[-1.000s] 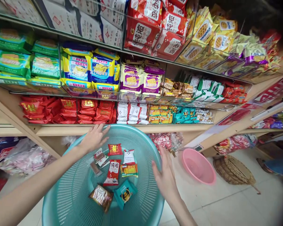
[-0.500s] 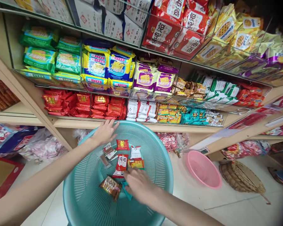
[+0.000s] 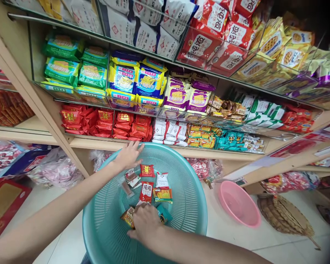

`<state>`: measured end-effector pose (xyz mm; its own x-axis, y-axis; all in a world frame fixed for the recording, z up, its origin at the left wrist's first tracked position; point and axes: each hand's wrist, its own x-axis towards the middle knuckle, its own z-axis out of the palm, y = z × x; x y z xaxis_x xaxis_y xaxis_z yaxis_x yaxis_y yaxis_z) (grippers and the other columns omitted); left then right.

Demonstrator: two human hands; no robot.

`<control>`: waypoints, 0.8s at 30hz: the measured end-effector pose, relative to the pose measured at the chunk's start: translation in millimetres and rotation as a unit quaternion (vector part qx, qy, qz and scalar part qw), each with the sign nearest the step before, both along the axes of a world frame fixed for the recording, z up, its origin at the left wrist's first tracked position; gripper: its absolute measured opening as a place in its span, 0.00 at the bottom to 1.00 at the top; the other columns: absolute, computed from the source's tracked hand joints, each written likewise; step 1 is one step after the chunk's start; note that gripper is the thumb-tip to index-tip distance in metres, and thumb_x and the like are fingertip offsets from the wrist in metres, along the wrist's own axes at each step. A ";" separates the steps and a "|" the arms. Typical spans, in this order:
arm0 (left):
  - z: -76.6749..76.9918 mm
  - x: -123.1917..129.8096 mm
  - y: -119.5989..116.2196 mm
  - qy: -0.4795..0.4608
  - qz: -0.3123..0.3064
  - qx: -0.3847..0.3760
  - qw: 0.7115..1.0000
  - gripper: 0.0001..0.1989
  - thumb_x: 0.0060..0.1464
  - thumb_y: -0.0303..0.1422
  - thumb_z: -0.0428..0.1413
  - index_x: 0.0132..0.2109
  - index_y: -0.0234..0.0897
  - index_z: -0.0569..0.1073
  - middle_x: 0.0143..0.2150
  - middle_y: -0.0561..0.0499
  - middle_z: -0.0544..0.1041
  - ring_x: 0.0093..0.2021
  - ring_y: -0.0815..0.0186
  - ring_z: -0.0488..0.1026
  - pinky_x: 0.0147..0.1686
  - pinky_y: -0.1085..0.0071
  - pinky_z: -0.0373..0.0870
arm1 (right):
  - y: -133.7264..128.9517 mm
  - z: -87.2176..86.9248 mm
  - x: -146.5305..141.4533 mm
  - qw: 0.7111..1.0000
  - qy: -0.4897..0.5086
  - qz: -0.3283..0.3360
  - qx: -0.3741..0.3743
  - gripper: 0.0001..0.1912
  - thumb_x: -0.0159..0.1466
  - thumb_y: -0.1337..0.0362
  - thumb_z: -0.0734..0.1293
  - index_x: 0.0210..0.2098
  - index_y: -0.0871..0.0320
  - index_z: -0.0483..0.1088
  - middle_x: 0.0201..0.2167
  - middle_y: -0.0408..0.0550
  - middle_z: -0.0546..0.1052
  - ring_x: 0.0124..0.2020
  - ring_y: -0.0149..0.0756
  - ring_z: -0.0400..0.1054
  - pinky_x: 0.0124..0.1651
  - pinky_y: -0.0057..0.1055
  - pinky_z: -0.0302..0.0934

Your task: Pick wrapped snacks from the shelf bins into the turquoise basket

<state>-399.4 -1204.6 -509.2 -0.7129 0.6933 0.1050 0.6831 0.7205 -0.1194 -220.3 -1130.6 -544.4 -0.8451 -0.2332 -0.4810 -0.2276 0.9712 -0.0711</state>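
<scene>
Brown pack (image 3: 127, 215): part hidden; right hand (image 3: 147, 224) moved over from teal pack (image 3: 165, 215).
Right hand: fingers bent; can't tell if holding.
Left hand (image 3: 127, 156): loose on basket's (image 3: 200, 194) far edge.

Upper red pkts (image 3: 216, 20) are reading 纯浓, & the red-&-white pkt (image 3: 146, 192) in the basket (image 3: 194, 198) is showing the same; the small red pkt (image 3: 147, 170) above it is bearing 囍, as are lower red pkts (image 3: 72, 117). Yellow pkts (image 3: 273, 40) are displaying "Cookies", purple-&-cream pkts (image 3: 176, 97) "SODA BISCUITS", approx. Other lettering's coming out too small/blurred.
</scene>
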 end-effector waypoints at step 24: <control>-1.3 -1.4 -2.1 -0.014 -0.004 0.024 1.000 0.31 0.55 0.43 0.48 0.63 0.34 0.56 0.61 0.33 0.60 0.56 0.46 0.58 0.50 0.52 0.59 | 30.1 37.2 -66.1 0.991 0.113 -0.051 -0.048 0.20 0.62 0.51 0.60 0.42 0.61 0.71 0.38 0.56 0.77 0.40 0.48 0.72 0.40 0.41 0.65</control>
